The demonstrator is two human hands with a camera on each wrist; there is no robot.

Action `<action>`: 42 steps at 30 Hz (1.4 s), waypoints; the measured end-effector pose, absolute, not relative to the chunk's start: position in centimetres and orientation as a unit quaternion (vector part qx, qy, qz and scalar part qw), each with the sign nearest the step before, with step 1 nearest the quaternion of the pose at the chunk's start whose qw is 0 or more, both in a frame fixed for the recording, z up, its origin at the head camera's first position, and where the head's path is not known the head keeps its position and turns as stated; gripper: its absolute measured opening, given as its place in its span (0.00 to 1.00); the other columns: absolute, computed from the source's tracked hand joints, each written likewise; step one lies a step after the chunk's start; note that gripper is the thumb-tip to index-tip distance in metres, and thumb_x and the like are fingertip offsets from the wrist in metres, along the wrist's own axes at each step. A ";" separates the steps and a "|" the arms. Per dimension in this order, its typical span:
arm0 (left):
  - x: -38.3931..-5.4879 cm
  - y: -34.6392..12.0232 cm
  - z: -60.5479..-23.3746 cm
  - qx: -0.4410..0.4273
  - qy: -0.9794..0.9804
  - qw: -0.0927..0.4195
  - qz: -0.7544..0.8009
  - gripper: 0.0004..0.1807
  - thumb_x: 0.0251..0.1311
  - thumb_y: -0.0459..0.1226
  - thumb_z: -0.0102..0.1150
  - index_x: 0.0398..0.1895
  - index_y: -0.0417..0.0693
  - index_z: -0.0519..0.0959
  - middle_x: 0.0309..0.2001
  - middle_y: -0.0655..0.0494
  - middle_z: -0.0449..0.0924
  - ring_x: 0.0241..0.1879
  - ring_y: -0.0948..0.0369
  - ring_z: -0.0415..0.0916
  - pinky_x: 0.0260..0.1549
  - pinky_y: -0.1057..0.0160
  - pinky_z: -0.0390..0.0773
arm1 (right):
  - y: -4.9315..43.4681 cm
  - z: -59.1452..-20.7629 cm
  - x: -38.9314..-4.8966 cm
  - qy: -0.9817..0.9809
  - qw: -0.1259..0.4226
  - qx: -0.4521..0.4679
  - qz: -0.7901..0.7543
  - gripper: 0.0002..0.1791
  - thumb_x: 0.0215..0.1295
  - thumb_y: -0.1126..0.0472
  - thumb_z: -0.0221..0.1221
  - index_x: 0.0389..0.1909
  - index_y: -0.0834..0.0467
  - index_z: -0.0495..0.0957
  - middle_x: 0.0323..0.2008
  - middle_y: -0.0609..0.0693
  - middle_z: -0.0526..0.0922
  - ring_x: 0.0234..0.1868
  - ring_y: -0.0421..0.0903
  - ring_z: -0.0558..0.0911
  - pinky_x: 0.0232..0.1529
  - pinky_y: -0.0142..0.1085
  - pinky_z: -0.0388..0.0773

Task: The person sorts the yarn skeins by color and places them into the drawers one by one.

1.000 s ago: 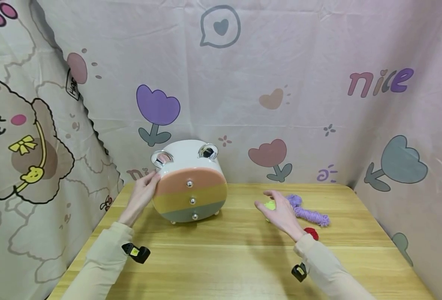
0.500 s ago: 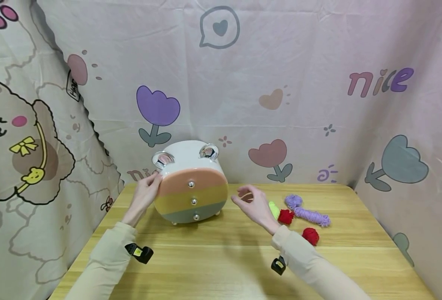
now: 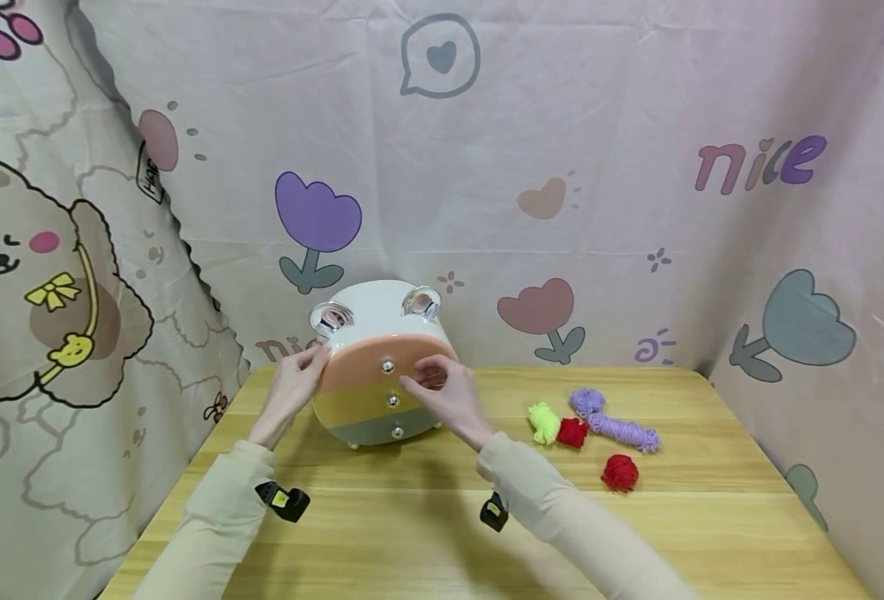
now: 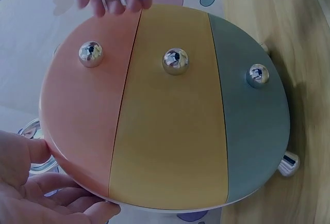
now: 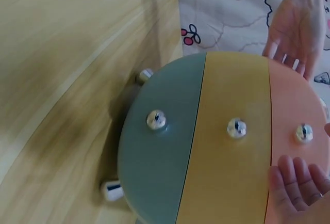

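Observation:
A small oval chest of drawers [image 3: 359, 392] stands on the table, white on top, with coral, yellow and grey-green drawer fronts. Each front bears a round silver knob [image 4: 176, 61]. My left hand [image 3: 292, 387] rests against the chest's upper left side, thumb near the front edge, fingers reaching along the side and partly hidden behind it in the left wrist view. My right hand [image 3: 452, 400] hovers before the right part of the fronts, thumb and fingers apart with nothing between them. In the right wrist view its fingers [image 5: 291, 182] overlap the coral front, close to the top knob [image 5: 304, 133].
On the wooden table [image 3: 382, 533] to the right lie a lime-green yarn bundle [image 3: 543, 423], a small red one [image 3: 572, 432], purple yarn [image 3: 621, 432] and a red yarn ball [image 3: 621, 472]. Two silver rings [image 3: 422, 302] top the chest. A patterned curtain [image 3: 442, 167] hangs behind.
My right hand has moved left from above the yarn to the front of the chest, uncovering the green and red bundles. My left hand stays at the chest's side, which shifts slightly right in view.

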State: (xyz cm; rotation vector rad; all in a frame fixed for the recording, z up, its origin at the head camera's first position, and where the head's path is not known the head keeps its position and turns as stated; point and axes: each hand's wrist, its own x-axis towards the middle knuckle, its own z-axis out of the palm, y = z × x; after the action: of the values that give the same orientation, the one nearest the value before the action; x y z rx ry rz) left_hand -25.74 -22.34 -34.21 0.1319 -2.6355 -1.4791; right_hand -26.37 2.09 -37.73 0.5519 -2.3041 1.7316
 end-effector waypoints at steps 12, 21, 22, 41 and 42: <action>-25.5 -22.5 -34.3 0.063 -0.874 0.060 -0.479 0.33 0.77 0.55 0.41 0.76 0.45 0.61 0.78 0.46 0.55 0.78 0.43 0.53 0.76 0.43 0.56 | -1.2 -37.4 -27.1 -0.773 0.139 0.187 0.589 0.13 0.57 0.60 0.73 0.38 0.64 0.84 0.34 0.58 0.90 0.33 0.46 0.88 0.35 0.24 0.84; -25.6 -22.5 -34.3 0.060 -0.878 0.069 -0.470 0.32 0.76 0.55 0.42 0.74 0.45 0.64 0.77 0.45 0.58 0.76 0.42 0.57 0.75 0.43 0.58 | -1.9 -37.6 -27.7 -0.791 0.169 0.165 0.564 0.12 0.55 0.59 0.73 0.35 0.62 0.84 0.32 0.56 0.90 0.30 0.45 0.88 0.32 0.23 0.82; -25.7 -22.5 -34.3 0.059 -0.878 0.070 -0.470 0.32 0.76 0.55 0.42 0.74 0.45 0.64 0.77 0.45 0.58 0.76 0.42 0.57 0.75 0.43 0.58 | -2.0 -37.6 -27.8 -0.792 0.171 0.165 0.563 0.12 0.55 0.59 0.73 0.34 0.62 0.84 0.31 0.56 0.90 0.30 0.46 0.88 0.32 0.23 0.82; -25.9 -22.5 -34.4 0.068 -0.879 0.067 -0.468 0.32 0.76 0.54 0.42 0.73 0.45 0.66 0.75 0.41 0.61 0.74 0.42 0.62 0.73 0.42 0.62 | -2.3 -37.3 -28.0 -0.798 0.183 0.155 0.552 0.08 0.53 0.62 0.72 0.27 0.61 0.83 0.26 0.56 0.89 0.26 0.46 0.88 0.26 0.22 0.80; -26.0 -22.5 -34.4 0.069 -0.879 0.067 -0.468 0.32 0.76 0.54 0.41 0.73 0.45 0.66 0.75 0.41 0.62 0.74 0.42 0.62 0.73 0.42 0.62 | -2.3 -37.3 -28.1 -0.799 0.184 0.156 0.551 0.08 0.53 0.62 0.72 0.27 0.61 0.83 0.26 0.56 0.89 0.25 0.45 0.88 0.26 0.22 0.80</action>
State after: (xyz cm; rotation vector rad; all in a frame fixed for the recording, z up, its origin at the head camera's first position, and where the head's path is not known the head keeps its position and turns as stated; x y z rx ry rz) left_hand -25.95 -22.54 -34.43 0.2074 -2.6479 -1.4094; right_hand -28.06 -2.25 -37.32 0.4392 -2.2519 1.5550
